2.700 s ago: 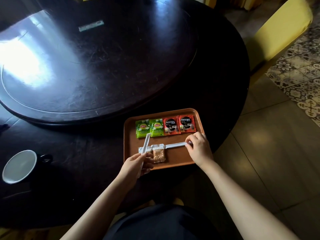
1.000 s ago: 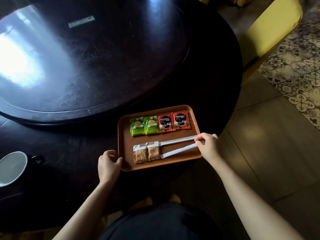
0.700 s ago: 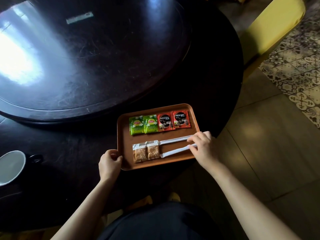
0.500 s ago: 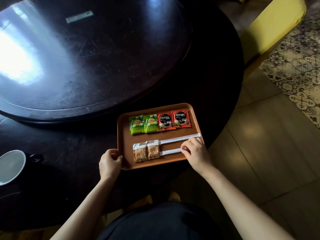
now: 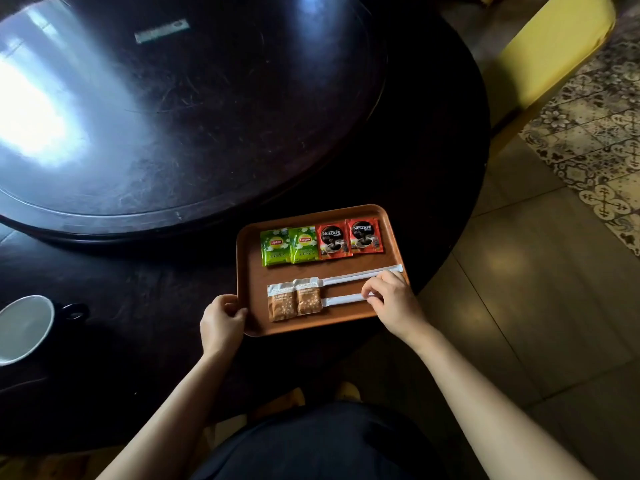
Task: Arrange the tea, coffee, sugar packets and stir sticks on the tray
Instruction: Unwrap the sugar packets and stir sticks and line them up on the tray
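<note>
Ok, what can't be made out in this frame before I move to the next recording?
- Near stir stick: its right end is hidden under the right hand, head view.
- Sugar packets: print too small to read.
- Cup: cut off by the left edge.
- Tray: near-left rim covered by the left hand.
- Strip on the turntable: blurred by glare.

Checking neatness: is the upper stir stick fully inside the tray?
No. The upper stir stick lies flat, but its right end pokes past the tray rim.
</note>
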The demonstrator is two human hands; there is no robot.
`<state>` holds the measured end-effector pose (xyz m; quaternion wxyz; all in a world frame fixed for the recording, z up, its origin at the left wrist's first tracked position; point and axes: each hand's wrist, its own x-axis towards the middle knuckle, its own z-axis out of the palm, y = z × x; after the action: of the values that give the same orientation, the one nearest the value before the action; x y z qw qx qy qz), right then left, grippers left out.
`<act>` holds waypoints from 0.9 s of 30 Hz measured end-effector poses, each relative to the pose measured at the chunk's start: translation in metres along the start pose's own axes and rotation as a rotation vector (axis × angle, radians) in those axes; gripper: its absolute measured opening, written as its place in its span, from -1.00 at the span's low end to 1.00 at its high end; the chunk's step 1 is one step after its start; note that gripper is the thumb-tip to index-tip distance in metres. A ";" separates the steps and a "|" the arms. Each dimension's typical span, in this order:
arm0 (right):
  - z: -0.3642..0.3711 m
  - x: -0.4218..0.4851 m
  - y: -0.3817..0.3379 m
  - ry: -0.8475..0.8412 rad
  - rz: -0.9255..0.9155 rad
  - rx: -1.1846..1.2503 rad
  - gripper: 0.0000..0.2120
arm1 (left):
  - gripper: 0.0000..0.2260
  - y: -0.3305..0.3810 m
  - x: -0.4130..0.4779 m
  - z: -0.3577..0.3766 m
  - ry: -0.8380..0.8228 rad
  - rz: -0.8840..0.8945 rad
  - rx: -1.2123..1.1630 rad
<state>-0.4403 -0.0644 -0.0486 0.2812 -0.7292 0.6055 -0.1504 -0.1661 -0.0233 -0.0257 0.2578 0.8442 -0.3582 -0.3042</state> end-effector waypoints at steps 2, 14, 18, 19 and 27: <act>-0.001 0.001 0.002 -0.011 -0.017 -0.008 -0.89 | -0.80 0.000 0.000 0.000 0.004 -0.003 -0.002; -0.002 0.004 0.008 0.006 -0.082 -0.015 -0.91 | -0.79 -0.002 0.001 0.001 0.015 -0.013 0.004; 0.002 0.002 0.009 0.028 -0.071 -0.004 -0.91 | -0.80 -0.002 0.001 0.002 0.019 -0.015 0.002; 0.002 0.002 0.010 0.031 -0.072 -0.003 -0.91 | -0.80 -0.002 0.001 0.002 0.020 -0.015 0.001; -0.023 0.020 0.019 0.200 0.069 0.213 -0.91 | -0.79 -0.001 0.003 0.001 0.007 -0.028 0.003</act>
<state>-0.4639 -0.0911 -0.0441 0.3000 -0.6553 0.6360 -0.2760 -0.1647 -0.0252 -0.0276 0.2532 0.8506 -0.3458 -0.3045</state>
